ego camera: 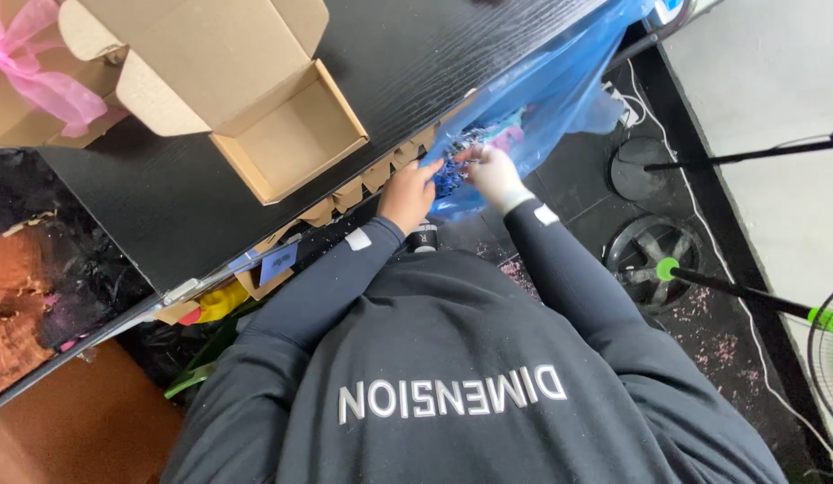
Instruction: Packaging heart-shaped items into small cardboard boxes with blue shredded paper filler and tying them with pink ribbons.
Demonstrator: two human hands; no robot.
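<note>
Both hands meet at the mouth of a blue plastic bag that hangs off the front edge of the desk, near its right end. The bag is thin and see-through, crumpled into soft folds, and it droops from the desk edge down toward the dark floor.

Inside its opening sits a clump of shredded paper, mostly dark blue and silvery strips, with a patch of pink and pale blue showing just behind it.

The left hand lies against the desk edge with its fingers curled into the near side of the shredded paper. The right hand comes in from the other side, fingers bent and pinching at the same clump. How firmly either hand has the strips is too small to tell, but both sets of fingers are closed in on them, not spread flat. Both arms wear dark long sleeves.

On the desk top, toward the middle, stands 1 open cardboard box, its flaps folded back and its inside bare. At the far left corner lies a second cardboard box with a pink ribbon over it. A row of flat cardboard pieces is tucked along the front edge, just left of the hands.
</note>
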